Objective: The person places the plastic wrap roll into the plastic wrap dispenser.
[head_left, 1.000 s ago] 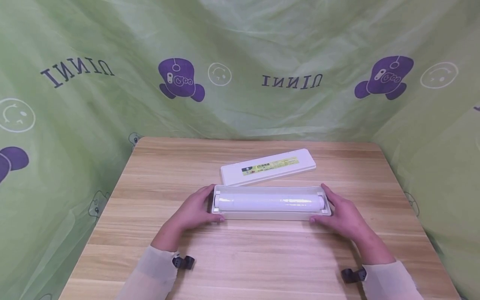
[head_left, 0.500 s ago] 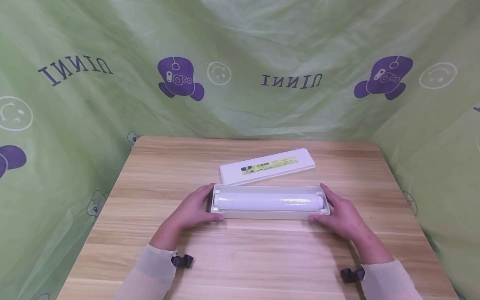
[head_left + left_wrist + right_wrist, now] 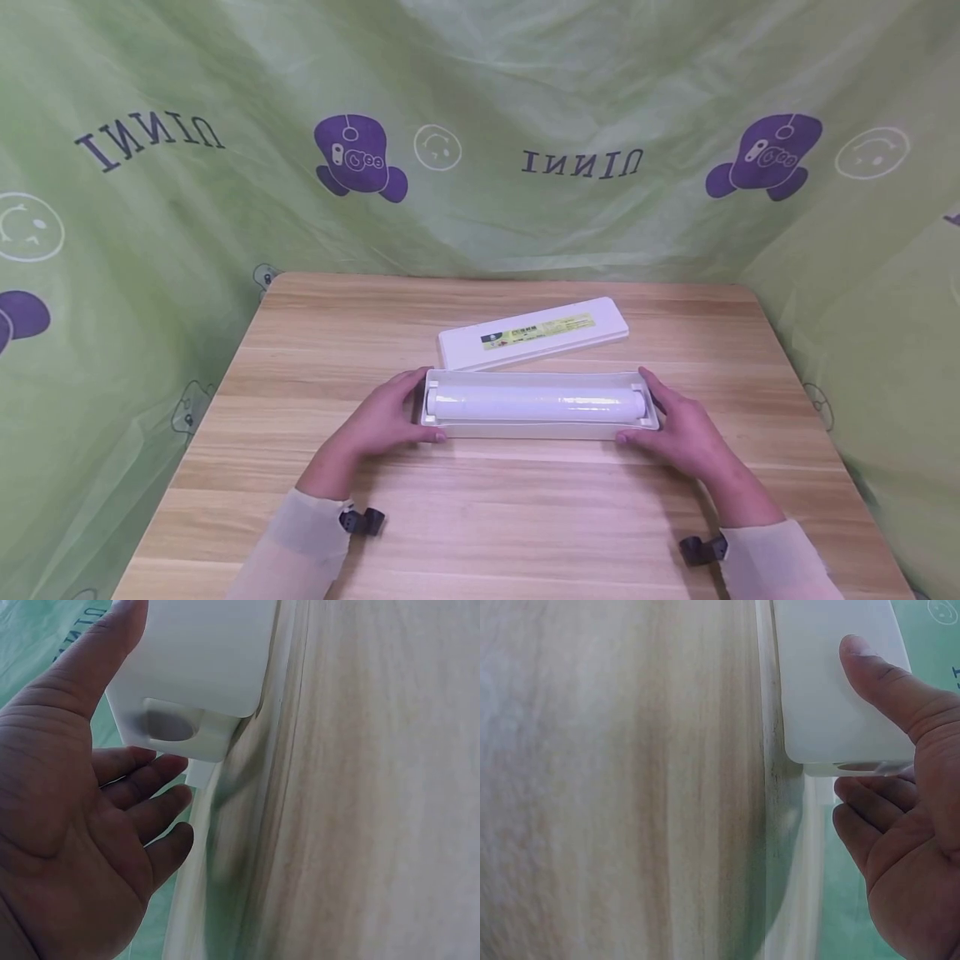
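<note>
A long white dispenser box (image 3: 540,431) lies open on the wooden table (image 3: 487,517), with a roll of clear film (image 3: 536,406) resting in it. My left hand (image 3: 378,421) clasps its left end, thumb on the front wall and fingers round the back corner. My right hand (image 3: 686,429) holds the right end the same way. In the left wrist view the thumb of the left hand (image 3: 67,810) presses the box (image 3: 202,667), while the lower fingers hang loose beside its end. The right wrist view shows my right hand (image 3: 900,847) with its thumb on the box (image 3: 832,697).
The box's white lid (image 3: 534,332), with a yellow-green label, lies askew just behind the box. Green printed cloth (image 3: 480,125) walls in the table at the back and on both sides. Bare wood stretches in front of the box towards me.
</note>
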The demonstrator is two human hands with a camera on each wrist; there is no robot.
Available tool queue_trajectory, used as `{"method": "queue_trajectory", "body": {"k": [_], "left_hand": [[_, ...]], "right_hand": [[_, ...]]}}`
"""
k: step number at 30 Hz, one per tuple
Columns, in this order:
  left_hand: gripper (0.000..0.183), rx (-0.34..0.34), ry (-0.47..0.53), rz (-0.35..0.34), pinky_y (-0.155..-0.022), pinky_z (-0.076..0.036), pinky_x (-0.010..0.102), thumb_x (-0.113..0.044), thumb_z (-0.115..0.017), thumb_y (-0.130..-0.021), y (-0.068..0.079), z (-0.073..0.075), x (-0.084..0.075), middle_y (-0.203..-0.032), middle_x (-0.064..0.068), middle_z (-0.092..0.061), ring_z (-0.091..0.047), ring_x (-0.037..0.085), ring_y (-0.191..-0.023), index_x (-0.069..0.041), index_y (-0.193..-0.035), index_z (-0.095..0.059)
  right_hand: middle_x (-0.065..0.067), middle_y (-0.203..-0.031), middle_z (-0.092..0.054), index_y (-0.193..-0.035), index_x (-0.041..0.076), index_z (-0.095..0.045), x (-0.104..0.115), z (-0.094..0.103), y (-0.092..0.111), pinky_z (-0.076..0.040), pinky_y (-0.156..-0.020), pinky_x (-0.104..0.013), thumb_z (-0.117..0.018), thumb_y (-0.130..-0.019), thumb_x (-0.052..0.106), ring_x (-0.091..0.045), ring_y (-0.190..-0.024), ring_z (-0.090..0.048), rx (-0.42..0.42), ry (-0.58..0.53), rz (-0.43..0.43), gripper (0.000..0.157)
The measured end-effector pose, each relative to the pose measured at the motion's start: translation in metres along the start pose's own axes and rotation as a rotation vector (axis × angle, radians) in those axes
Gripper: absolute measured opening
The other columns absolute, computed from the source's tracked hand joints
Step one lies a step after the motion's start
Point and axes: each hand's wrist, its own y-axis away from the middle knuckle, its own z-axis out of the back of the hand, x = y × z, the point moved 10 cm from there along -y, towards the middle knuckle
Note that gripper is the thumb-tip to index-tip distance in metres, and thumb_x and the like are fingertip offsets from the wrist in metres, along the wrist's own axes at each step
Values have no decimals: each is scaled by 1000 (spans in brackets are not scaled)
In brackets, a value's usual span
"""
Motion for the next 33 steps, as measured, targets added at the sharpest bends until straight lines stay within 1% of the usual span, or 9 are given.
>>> {"method": "queue_trajectory", "body": {"k": [8,16,22,26,29,33], "left_hand": [[115,4,-2,2,-113,-32,46,-67,-82,-61,-2,2,-1,-149,6,-44,-39,26,-137,-14,-152,-37],[112,-2,7,0,-113,-32,48,-74,-76,-62,-4,3,0,-149,4,-44,-39,26,-138,-19,-152,-38],[111,-6,11,-10,-112,-33,48,-75,-75,-63,-6,4,0,-148,4,-46,-40,26,-137,-18,-151,-39],[107,-16,9,-7,-112,-33,50,-73,-75,-66,-7,6,-1,-147,4,-46,-41,27,-136,-18,-151,-40],[102,-32,12,-7,-111,-34,52,-68,-76,-69,-8,9,-2,-147,4,-47,-41,28,-136,-18,-150,-41],[97,-41,21,1,-112,-33,50,-63,-78,-72,-11,10,-1,-146,0,-49,-40,26,-137,-18,-149,-42]], "right_hand": [[-29,-147,-39,-159,17,-17,-2,-1,-1,-36,-106,-59,-82,-67,62,-48,-132,-39,-3,11,4,120],[-29,-147,-39,-159,19,-17,-2,-2,-1,-35,-107,-59,-81,-67,62,-48,-133,-38,-2,2,1,121],[-28,-148,-38,-159,19,-16,-2,-2,-1,-35,-106,-59,-82,-67,62,-48,-133,-38,-1,-1,-1,120],[-29,-147,-39,-159,18,-17,-1,-2,-1,-35,-106,-59,-83,-67,60,-48,-133,-39,1,-3,1,120],[-29,-147,-39,-159,17,-17,-1,-1,-1,-35,-106,-59,-83,-67,60,-48,-132,-38,2,-5,-3,120],[-29,-147,-38,-158,16,-18,0,-1,-1,-35,-106,-60,-83,-67,59,-49,-132,-38,3,-3,-6,120]]}}
